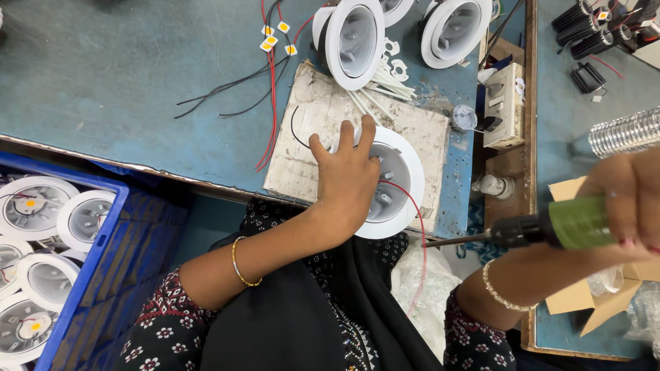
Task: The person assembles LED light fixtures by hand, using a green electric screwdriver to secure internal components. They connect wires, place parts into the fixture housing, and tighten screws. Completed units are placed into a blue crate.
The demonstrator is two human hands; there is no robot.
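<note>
Across the blue counter (124,89), the biggest thing at the left edge is a blue crate (103,275) stacked with finished white lamp housings (31,206). Near the middle lies a worn white board (309,130), and on it sits the round white lamp housing (395,182) being worked on, open side up, with a red wire (416,213) trailing out of it toward the near edge. Two more white housings (354,38) stand at the far side, beside loose red and black wires (268,82) and a few small yellow chips (271,38). A switch box (504,103) sits to the right of the board.

The left hand (347,175) presses down flat on the housing, fingers spread over its rim and inner cup, so its grip is a steadying hold on the housing, not a closed clasp. The right hand (629,203) has its grip clamped round the green handle of a powered screwdriver (543,230), whose thin bit points left toward the housing but is still apart from it.

Risks, as a judgement: the left fingers lie close to where the bit would enter, so a slip could nick them. The red wire crosses the bit's path and could be snagged or wound up. The housing rests loose on the board and may spin if the hold slackens.
</note>
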